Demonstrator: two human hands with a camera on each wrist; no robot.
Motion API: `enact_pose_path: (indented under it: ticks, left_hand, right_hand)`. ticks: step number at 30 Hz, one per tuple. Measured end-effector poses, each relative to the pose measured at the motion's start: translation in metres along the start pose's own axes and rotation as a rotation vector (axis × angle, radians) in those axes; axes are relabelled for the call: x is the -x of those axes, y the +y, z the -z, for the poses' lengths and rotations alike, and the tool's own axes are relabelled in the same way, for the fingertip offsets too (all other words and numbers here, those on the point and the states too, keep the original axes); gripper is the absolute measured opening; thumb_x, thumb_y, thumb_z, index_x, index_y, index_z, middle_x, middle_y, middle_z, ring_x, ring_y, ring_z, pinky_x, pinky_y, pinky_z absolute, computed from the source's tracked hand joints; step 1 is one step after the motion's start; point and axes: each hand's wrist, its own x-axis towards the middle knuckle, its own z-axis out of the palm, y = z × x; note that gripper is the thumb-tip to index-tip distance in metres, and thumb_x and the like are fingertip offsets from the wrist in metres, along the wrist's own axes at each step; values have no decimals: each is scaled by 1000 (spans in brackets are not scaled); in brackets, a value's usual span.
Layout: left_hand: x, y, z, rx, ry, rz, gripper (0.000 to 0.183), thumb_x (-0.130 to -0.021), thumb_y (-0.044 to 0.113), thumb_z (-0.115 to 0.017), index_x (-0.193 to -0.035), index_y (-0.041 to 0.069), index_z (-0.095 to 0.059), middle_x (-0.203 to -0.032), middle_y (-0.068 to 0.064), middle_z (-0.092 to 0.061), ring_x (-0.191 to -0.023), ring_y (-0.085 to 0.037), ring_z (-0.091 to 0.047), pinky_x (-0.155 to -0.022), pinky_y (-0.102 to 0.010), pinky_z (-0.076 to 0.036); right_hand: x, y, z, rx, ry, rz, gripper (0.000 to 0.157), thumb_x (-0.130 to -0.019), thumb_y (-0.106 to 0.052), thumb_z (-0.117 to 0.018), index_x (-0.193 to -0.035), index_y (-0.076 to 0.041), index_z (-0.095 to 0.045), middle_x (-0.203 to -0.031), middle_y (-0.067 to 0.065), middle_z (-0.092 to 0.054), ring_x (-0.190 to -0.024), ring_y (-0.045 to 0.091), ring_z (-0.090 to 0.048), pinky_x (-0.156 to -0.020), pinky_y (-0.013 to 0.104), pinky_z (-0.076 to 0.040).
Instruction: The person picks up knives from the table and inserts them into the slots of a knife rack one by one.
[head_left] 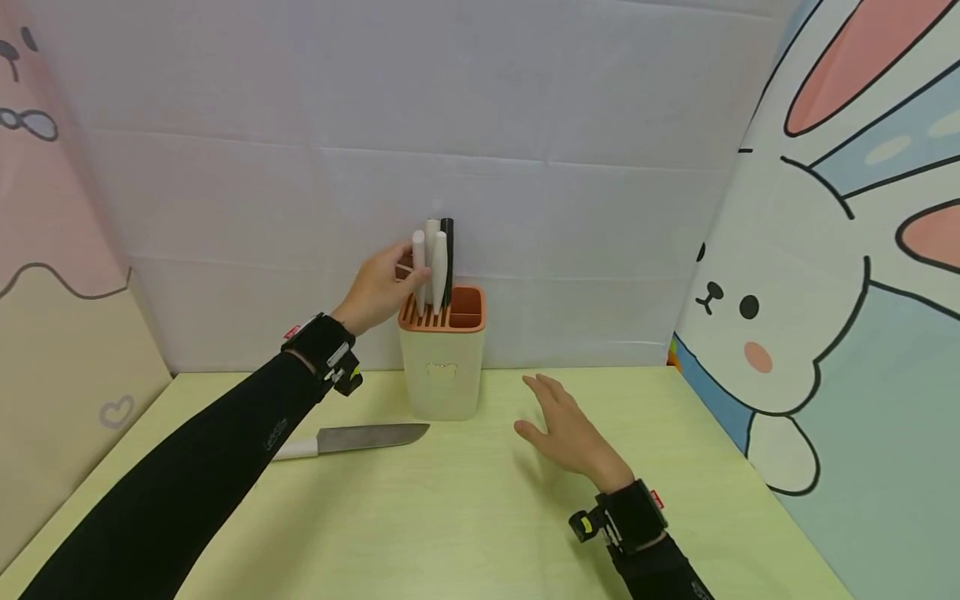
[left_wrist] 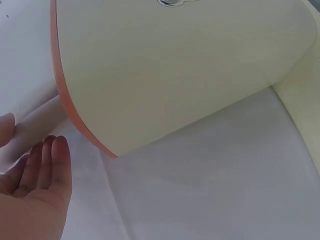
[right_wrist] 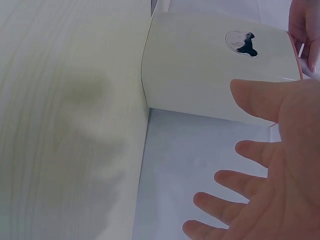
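My left hand (head_left: 381, 287) is at the leftmost white-handled knife (head_left: 418, 258) in the knife holder (head_left: 442, 367). Its thumb lies across the front of the handle and its fingers are curled behind, gripping it. In the left wrist view, the pale handle (left_wrist: 37, 122) runs between thumb and fingers beside the holder's orange rim (left_wrist: 62, 92). Other white handles and one black handle (head_left: 448, 250) stand close to its right; the blades are hidden inside. My right hand (head_left: 570, 433) hovers over the table to the holder's right, fingers spread, holding nothing.
A large knife (head_left: 371, 437) with a white handle lies flat on the pale table (head_left: 420, 525), left of the holder, partly behind my left forearm. A white sheet (head_left: 585, 250) hangs right behind the holder. A rabbit-patterned curtain (head_left: 885, 400) borders the right side.
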Motion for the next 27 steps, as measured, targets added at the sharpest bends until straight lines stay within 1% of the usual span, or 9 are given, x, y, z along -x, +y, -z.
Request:
enact_pose_path:
  ticks: [4, 7, 11, 14, 19, 22, 27]
  left_hand:
    - [4, -7, 1, -24, -10, -35, 48, -97, 32, -58, -138, 12, -45, -112, -3, -56, -98, -17, -55, -82, -36, -51]
    - [12, -13, 4, -56, -21, -64, 51, -97, 34, -58, -141, 13, -43, -115, -2, -55, -99, -16, -55, -84, -36, -50]
    - [25, -18, 13, -93, -30, -90, 54, -97, 33, -58, -143, 11, -40, -121, -6, -53, -103, -19, -54, -88, -37, -48]
    - [37, -19, 19, -121, -26, -125, 55, -97, 31, -59, -143, 8, -39, -123, -10, -52, -106, -24, -53, -90, -41, -47]
    - [57, -20, 23, -155, -13, -166, 57, -97, 34, -58, -144, 9, -38, -123, -12, -52, -107, -29, -52, -89, -45, -47]
    - [69, -25, 22, -179, -11, -180, 58, -96, 37, -59, -144, 13, -38, -123, -10, -53, -107, -25, -52, -88, -45, -47]
    - [90, -33, 21, -257, -15, -207, 61, -94, 37, -62, -145, 18, -37, -121, -4, -53, -106, -18, -51, -86, -42, -47]
  right_hand:
    - [0, 0, 0, 1, -6, -8, 68, -96, -33, -60, -150, -9, -25, -152, 16, -21, -137, 32, -22, -106, 55, -29]
    - [0, 0, 0, 1, -8, -9, 68, -96, -34, -59, -150, -10, -24, -153, 15, -20, -137, 31, -21, -106, 55, -29]
    - [0, -2, 2, -8, -7, -1, 68, -96, -34, -58, -150, -10, -24, -153, 15, -21, -137, 31, -21, -106, 55, -30]
    - [-1, -5, 3, -10, -11, -1, 68, -97, -35, -58, -150, -10, -24, -153, 16, -21, -137, 31, -21, -106, 55, -30]
    - [-1, -5, 4, -8, -6, 5, 69, -96, -34, -59, -150, -10, -24, -152, 16, -21, -137, 32, -22, -105, 55, -30]
    - [-1, -4, 3, -11, -3, 7, 69, -96, -33, -59, -150, -9, -24, -152, 17, -21, -137, 32, -22, -106, 55, -30]
    - [0, -5, 4, -17, -16, -16, 69, -97, -35, -58, -151, -12, -22, -153, 16, -20, -137, 30, -22, -106, 54, -30]
